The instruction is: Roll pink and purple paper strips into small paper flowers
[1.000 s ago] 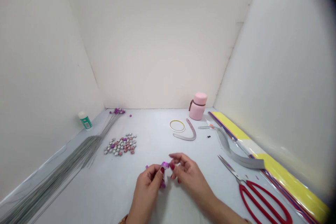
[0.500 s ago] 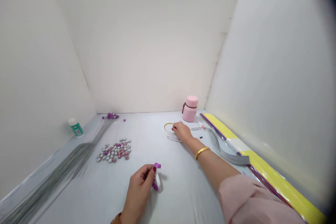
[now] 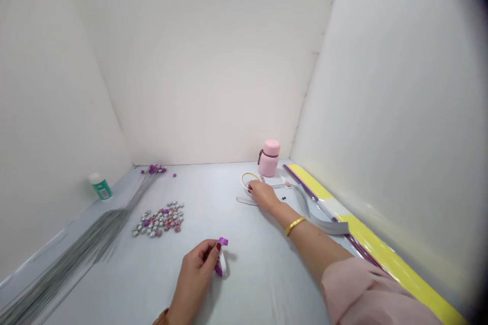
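Note:
Between thumb and forefinger, my left hand (image 3: 198, 271) pinches a folded purple and white strip (image 3: 222, 259) low in the middle of the view. My right hand (image 3: 262, 194) reaches farther out, with its fingertips closed at the near edge of a round ring or tape roll (image 3: 250, 177); the part under the fingers is hidden. Just below that hand, a thin grey loop (image 3: 246, 201) lies on the table. A gold bangle circles my right wrist.
Small silver and pink stars (image 3: 160, 221) lie left of centre. Grey wires (image 3: 87, 236) and a green-white bottle (image 3: 101, 187) are farther left. A pink flask (image 3: 269, 158) stands at the back; grey ribbon (image 3: 305, 208) and yellow sheets (image 3: 366, 238) lie right.
The view has shifted a little, so most things sit farther left. The ring now appears tilted up at my right fingertips. My left hand still pinches the strip.

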`<state>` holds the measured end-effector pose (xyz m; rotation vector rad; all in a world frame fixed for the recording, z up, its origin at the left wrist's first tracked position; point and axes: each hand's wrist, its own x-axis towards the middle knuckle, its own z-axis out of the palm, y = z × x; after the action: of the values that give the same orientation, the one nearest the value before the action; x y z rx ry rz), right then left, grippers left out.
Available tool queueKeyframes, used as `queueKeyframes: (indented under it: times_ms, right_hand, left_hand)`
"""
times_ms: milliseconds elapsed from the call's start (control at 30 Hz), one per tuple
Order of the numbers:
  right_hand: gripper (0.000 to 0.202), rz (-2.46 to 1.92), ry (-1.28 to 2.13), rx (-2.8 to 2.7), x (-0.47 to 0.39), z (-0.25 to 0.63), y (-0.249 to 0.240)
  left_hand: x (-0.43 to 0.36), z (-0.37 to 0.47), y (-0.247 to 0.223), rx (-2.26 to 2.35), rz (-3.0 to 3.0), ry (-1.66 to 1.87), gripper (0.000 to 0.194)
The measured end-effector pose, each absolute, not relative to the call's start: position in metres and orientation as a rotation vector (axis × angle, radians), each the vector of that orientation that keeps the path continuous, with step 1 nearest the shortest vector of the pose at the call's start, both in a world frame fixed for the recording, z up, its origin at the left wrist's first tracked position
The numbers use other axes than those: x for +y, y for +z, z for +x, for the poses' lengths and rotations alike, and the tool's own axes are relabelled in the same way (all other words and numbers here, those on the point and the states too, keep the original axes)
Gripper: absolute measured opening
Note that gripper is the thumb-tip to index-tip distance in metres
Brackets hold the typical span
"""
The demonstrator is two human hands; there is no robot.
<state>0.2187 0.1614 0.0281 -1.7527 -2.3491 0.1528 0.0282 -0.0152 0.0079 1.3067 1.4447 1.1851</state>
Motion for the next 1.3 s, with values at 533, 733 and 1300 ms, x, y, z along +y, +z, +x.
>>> queueKeyframes:
  times_ms: [533, 733, 1300]
  right_hand:
    - [0.02, -2.063, 0.172, -1.877, 0.104, 0.316, 0.07]
    - [0.027, -1.15, 1.196, -1.923, 0.032, 0.193, 0.053]
    - [0.024, -1.029, 1.874, -1.494, 0.001, 0.159, 0.009]
  left_hand:
    - [-0.017, 0.03, 0.013, 1.382, 1.095, 1.285, 0.026]
    - [-0.019, 0.031, 0.018, 1.132, 0.668, 1.355, 0.03]
    - [-0.022, 0.011, 0.004, 1.232, 0.712, 1.273, 0.027]
